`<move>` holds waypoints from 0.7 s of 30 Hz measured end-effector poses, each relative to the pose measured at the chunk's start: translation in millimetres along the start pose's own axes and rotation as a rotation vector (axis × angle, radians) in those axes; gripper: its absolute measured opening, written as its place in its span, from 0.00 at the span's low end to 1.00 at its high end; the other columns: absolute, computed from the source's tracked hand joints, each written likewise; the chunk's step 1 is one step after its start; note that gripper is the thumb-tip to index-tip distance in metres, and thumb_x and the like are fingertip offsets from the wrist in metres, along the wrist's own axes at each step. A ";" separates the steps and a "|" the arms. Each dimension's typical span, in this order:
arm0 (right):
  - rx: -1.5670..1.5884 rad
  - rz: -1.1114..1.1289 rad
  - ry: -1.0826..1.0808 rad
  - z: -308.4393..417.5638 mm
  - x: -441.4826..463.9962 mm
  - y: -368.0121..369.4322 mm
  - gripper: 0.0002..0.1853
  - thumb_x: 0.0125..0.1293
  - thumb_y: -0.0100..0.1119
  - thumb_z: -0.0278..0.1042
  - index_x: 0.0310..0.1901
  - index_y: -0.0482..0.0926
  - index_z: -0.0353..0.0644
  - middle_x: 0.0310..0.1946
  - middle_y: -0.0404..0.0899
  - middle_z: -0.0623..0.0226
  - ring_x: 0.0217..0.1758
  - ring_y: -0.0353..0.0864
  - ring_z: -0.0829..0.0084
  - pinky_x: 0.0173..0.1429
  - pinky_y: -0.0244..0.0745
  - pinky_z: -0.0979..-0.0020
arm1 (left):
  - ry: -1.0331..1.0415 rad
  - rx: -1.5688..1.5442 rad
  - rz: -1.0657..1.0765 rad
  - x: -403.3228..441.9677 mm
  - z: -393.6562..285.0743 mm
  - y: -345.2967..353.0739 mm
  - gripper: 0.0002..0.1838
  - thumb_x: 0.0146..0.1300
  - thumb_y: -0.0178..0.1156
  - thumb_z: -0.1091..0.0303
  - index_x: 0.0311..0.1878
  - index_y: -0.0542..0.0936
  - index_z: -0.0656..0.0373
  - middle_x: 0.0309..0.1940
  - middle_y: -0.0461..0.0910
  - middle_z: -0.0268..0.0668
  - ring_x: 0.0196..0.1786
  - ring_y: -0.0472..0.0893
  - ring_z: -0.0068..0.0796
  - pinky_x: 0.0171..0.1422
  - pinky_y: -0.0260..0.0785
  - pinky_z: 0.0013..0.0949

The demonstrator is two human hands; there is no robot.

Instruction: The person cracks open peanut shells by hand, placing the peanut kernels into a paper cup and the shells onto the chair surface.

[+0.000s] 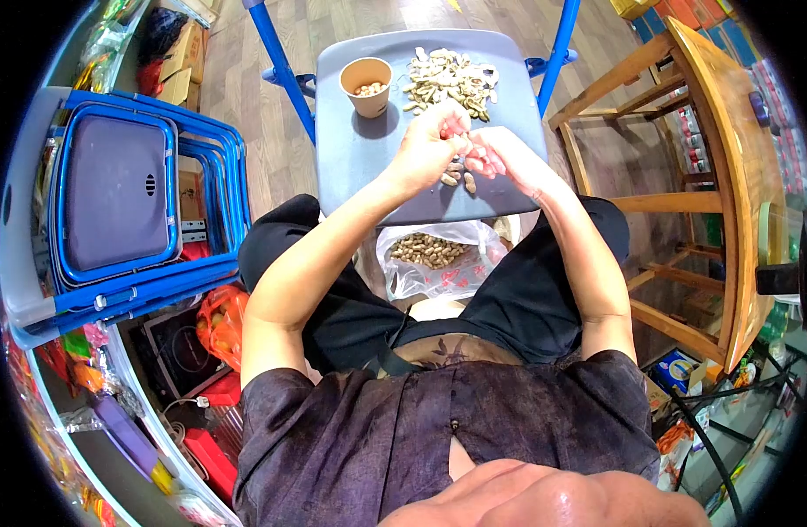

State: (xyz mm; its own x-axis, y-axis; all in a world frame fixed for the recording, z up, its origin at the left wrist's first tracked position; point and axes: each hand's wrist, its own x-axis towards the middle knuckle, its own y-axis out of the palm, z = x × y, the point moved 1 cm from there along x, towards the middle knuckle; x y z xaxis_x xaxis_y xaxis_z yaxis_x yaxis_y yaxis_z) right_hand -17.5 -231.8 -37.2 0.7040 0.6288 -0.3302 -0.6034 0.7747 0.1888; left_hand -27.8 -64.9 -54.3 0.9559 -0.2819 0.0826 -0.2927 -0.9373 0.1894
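Over the grey seat of a folding chair (351, 180), my left hand (434, 145) and my right hand (502, 156) meet, fingers bent and pinched together. Whatever small thing lies between the fingertips is hidden. Just below them, a few whole peanuts (470, 182) rest near the seat's front edge. Beyond the hands spreads a pile of peanut shells (447, 77). To its left stands a tan paper cup (368, 104), upright, with shelled kernels (369, 89) inside. Between my knees, a clear plastic bag (412, 283) holds many unshelled peanuts (428, 250).
Blue-framed folding chairs (122, 189) lean together on the left, near an orange bag (223, 325) and a black cooktop (180, 351). On the right is a wooden table on its side (728, 202). Shelves with packaged goods line the left edge (96, 430).
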 end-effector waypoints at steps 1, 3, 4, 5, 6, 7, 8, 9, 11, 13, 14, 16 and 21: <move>-0.054 -0.004 0.015 -2.0 1.2 -1.0 0.15 0.69 0.45 0.47 0.29 0.70 0.47 0.21 0.66 0.79 0.22 0.60 0.86 0.26 0.54 0.80 | -0.024 -0.023 -0.001 -2.4 -7.9 2.5 0.11 0.53 0.57 0.86 0.37 0.74 0.59 0.28 0.73 0.29 0.32 0.75 0.18 0.37 0.70 0.24; -0.109 -0.006 0.032 -0.4 1.3 1.8 0.15 0.69 0.45 0.47 0.28 0.70 0.48 0.20 0.66 0.79 0.22 0.60 0.86 0.26 0.54 0.80 | -0.034 -0.009 -0.011 0.0 -0.8 -1.2 0.12 0.54 0.57 0.86 0.40 0.74 0.60 0.29 0.75 0.30 0.33 0.76 0.19 0.37 0.70 0.25; -0.118 -0.019 0.039 4.8 -0.6 5.6 0.16 0.69 0.44 0.47 0.28 0.69 0.47 0.20 0.66 0.78 0.22 0.60 0.85 0.27 0.54 0.80 | -0.044 0.007 -0.017 0.9 2.2 -2.8 0.14 0.54 0.57 0.85 0.43 0.74 0.61 0.30 0.76 0.31 0.33 0.76 0.19 0.38 0.71 0.25; -0.127 -0.033 0.045 7.7 -1.5 7.7 0.16 0.69 0.44 0.47 0.28 0.69 0.47 0.20 0.67 0.77 0.22 0.60 0.84 0.27 0.55 0.79 | -0.044 0.007 -0.018 -0.2 4.7 -5.6 0.14 0.54 0.57 0.85 0.43 0.74 0.61 0.30 0.76 0.31 0.33 0.76 0.19 0.38 0.71 0.25; -0.128 -0.032 0.045 6.5 -0.6 7.5 0.16 0.69 0.44 0.47 0.28 0.69 0.47 0.20 0.67 0.77 0.22 0.60 0.84 0.27 0.55 0.79 | -0.070 -0.097 0.008 -3.0 -4.4 -6.3 0.17 0.56 0.58 0.83 0.49 0.73 0.62 0.33 0.77 0.34 0.35 0.77 0.21 0.43 0.71 0.26; -0.018 -0.025 0.034 4.1 0.9 6.8 0.16 0.69 0.44 0.46 0.28 0.70 0.46 0.19 0.67 0.76 0.22 0.61 0.83 0.27 0.55 0.79 | -0.095 -0.200 0.035 -5.3 -10.4 -6.8 0.20 0.58 0.59 0.81 0.55 0.71 0.63 0.37 0.79 0.36 0.38 0.77 0.23 0.47 0.72 0.27; 0.091 -0.018 0.023 3.0 2.0 6.7 0.17 0.70 0.43 0.46 0.28 0.71 0.44 0.19 0.67 0.75 0.22 0.62 0.82 0.27 0.56 0.78 | -0.094 -0.199 0.033 -6.5 -11.5 -7.3 0.20 0.58 0.59 0.81 0.55 0.71 0.63 0.37 0.79 0.36 0.38 0.77 0.23 0.47 0.72 0.27; 0.091 -0.017 0.022 5.9 1.7 8.6 0.17 0.70 0.43 0.46 0.28 0.71 0.44 0.19 0.67 0.75 0.22 0.62 0.82 0.27 0.56 0.78 | -0.123 -0.235 0.002 -7.2 -11.6 -7.9 0.23 0.59 0.60 0.80 0.58 0.69 0.64 0.38 0.79 0.36 0.39 0.77 0.24 0.49 0.71 0.28; 0.203 0.012 0.055 13.0 -0.2 13.8 0.18 0.70 0.43 0.45 0.31 0.74 0.41 0.18 0.66 0.74 0.22 0.63 0.81 0.27 0.57 0.78 | -0.152 -0.271 -0.030 -8.6 -11.7 -7.8 0.26 0.59 0.61 0.78 0.61 0.68 0.65 0.39 0.79 0.37 0.40 0.77 0.24 0.52 0.71 0.29; 0.236 0.016 0.026 1.5 6.4 8.6 0.19 0.71 0.43 0.48 0.33 0.75 0.41 0.19 0.69 0.75 0.21 0.63 0.82 0.26 0.58 0.79 | -0.190 -0.366 -0.098 -9.1 -12.1 -7.4 0.24 0.59 0.61 0.78 0.60 0.69 0.65 0.41 0.78 0.36 0.41 0.77 0.23 0.53 0.70 0.28; 0.270 0.019 -0.002 -3.2 9.0 6.7 0.20 0.71 0.43 0.50 0.35 0.77 0.41 0.21 0.71 0.76 0.21 0.64 0.83 0.26 0.60 0.80 | -0.189 -0.365 -0.098 -9.1 -11.7 -8.4 0.24 0.59 0.61 0.78 0.60 0.69 0.65 0.41 0.78 0.36 0.41 0.77 0.23 0.53 0.70 0.28; 0.138 -0.036 -0.009 -4.4 9.8 8.5 0.20 0.72 0.43 0.50 0.36 0.77 0.41 0.21 0.72 0.75 0.22 0.65 0.83 0.27 0.61 0.79 | -0.150 -0.247 -0.090 -9.2 -7.0 -11.6 0.23 0.59 0.62 0.78 0.58 0.72 0.65 0.40 0.77 0.33 0.42 0.77 0.22 0.52 0.70 0.26; -0.029 -0.112 -0.115 -13.7 16.0 8.1 0.20 0.74 0.44 0.48 0.37 0.78 0.40 0.24 0.78 0.71 0.24 0.72 0.81 0.29 0.67 0.79 | -0.060 0.007 -0.152 -7.2 -2.7 -9.8 0.22 0.58 0.61 0.79 0.57 0.73 0.63 0.37 0.75 0.30 0.41 0.76 0.19 0.50 0.70 0.23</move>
State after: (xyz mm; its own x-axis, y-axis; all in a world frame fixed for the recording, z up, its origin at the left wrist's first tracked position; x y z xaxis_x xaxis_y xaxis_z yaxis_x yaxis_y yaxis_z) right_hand -16.3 -216.3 -53.6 0.8046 0.5433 -0.2397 -0.5282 0.8392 0.1291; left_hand -31.9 -53.0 -54.1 0.9890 -0.1478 -0.0049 -0.1442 -0.9714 0.1887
